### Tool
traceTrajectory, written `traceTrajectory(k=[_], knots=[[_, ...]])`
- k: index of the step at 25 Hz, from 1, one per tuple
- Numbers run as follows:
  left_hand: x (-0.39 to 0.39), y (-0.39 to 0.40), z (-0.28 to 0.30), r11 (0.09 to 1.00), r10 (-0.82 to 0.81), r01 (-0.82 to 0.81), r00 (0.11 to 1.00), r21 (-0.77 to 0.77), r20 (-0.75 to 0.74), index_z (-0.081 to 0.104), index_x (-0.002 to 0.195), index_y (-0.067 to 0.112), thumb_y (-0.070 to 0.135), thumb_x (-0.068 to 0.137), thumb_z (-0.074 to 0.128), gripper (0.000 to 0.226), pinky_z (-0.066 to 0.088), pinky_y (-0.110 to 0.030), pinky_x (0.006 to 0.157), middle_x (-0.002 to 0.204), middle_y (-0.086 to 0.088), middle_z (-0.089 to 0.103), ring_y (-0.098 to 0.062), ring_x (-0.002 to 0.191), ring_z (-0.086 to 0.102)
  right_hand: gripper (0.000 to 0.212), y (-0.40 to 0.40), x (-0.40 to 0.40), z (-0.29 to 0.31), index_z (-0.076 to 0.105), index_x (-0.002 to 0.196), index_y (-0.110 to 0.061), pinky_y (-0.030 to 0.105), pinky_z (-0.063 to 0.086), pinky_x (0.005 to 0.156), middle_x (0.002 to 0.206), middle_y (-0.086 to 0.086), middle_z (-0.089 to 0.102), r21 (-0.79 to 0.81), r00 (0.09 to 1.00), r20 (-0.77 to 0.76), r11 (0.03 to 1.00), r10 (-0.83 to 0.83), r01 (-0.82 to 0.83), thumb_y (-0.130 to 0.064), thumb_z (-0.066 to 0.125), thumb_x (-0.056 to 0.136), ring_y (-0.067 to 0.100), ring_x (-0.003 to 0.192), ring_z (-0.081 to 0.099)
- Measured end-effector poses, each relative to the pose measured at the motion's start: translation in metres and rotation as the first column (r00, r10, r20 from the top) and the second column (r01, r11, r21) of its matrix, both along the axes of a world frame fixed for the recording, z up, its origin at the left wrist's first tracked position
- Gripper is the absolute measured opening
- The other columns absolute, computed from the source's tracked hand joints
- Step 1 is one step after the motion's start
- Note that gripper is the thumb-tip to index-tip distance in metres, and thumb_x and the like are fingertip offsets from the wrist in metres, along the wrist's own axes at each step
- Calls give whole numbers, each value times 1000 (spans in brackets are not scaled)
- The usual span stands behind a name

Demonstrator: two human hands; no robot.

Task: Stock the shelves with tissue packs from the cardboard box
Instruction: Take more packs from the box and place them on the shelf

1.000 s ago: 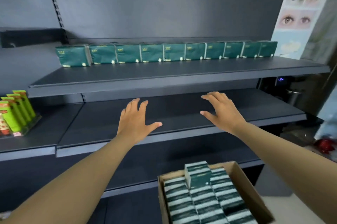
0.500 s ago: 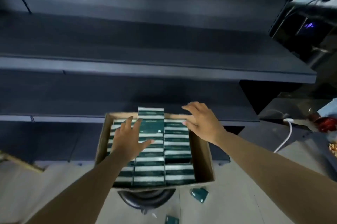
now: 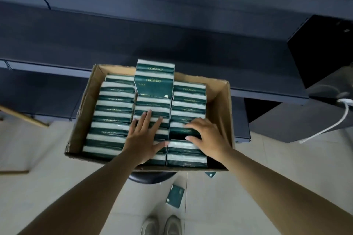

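Note:
An open cardboard box point(image 3: 219, 97) stands in front of the dark shelves point(image 3: 133, 43), filled with three columns of green-and-white tissue packs point(image 3: 114, 108). One pack point(image 3: 153, 84) stands higher than the others at the far end of the middle column. My left hand point(image 3: 143, 139) lies flat, fingers spread, on the packs of the middle column. My right hand point(image 3: 208, 137) curls over a pack point(image 3: 181, 130) in the right column, fingers on its top and thumb in the dark gap at its near side.
The box rests on a dark round stool point(image 3: 150, 177). Two loose packs, one point(image 3: 174, 195) and another point(image 3: 210, 174), lie on the tiled floor near my shoes point(image 3: 162, 225). A white cable point(image 3: 334, 125) hangs by a black cabinet point(image 3: 321, 49) at right.
My view dropped from the stocked shelf to the box. Both hands came down from the shelf onto the packs; the right hand's fingers have curled around one pack.

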State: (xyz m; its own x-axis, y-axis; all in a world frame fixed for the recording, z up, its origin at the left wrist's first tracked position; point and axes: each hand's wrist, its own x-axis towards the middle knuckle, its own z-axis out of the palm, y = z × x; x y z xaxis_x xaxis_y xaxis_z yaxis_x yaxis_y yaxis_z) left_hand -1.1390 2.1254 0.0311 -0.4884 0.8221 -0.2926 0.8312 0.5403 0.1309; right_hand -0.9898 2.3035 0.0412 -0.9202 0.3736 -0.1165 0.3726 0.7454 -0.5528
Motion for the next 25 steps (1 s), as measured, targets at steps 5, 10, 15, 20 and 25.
traceTrajectory(k=[5, 10, 15, 20, 25], knots=[[-1, -3, -11, 999, -14, 16, 999, 33, -52, -21, 139, 33, 81, 63, -25, 90, -7, -43, 115, 148, -9, -29, -24, 142, -20, 38, 9, -3, -17, 64, 117, -24, 36, 35, 94, 113, -4, 59, 32, 997, -79, 999, -20, 23, -23, 72, 80, 17, 110, 50], [-2, -1, -14, 1000, -20, 21, 997, 17, -70, -18, 142, 32, 81, 69, -18, 87, -9, -43, 113, 150, -10, -25, -26, 142, -17, 38, 11, -6, -20, 65, 117, -27, 28, 23, 85, 110, -8, 61, 14, 995, -94, 1000, -23, 24, -20, 72, 80, 14, 107, 47], [-4, 1, -2, 997, -30, 28, 999, -78, -27, -23, 143, 33, 82, 71, -8, 89, -8, -43, 115, 151, -9, -30, -24, 141, -23, 30, 9, -8, -7, 69, 109, -26, 29, 22, 79, 105, -11, 65, 1, 991, -125, 999, -51, 51, -18, 71, 81, 14, 101, 48], [-13, -10, 43, 999, 5, -7, 998, -35, -56, -1, 151, 25, 72, 86, 29, 86, 2, -39, 117, 159, -8, -3, -23, 146, -3, 29, 8, -9, 33, 71, 104, -25, 30, 36, 90, 101, -10, 68, 12, 971, -225, 996, -80, 84, -15, 75, 77, 11, 95, 51], [-35, -25, 117, 989, 39, -20, 991, 146, -127, 13, 150, 23, 68, 85, 44, 85, 11, -37, 116, 157, -7, 14, -23, 144, 10, 28, -9, -32, 117, 68, 109, -20, 35, 43, 99, 105, -10, 63, -103, 956, -287, 994, -63, 34, -12, 69, 83, 10, 103, 58]])
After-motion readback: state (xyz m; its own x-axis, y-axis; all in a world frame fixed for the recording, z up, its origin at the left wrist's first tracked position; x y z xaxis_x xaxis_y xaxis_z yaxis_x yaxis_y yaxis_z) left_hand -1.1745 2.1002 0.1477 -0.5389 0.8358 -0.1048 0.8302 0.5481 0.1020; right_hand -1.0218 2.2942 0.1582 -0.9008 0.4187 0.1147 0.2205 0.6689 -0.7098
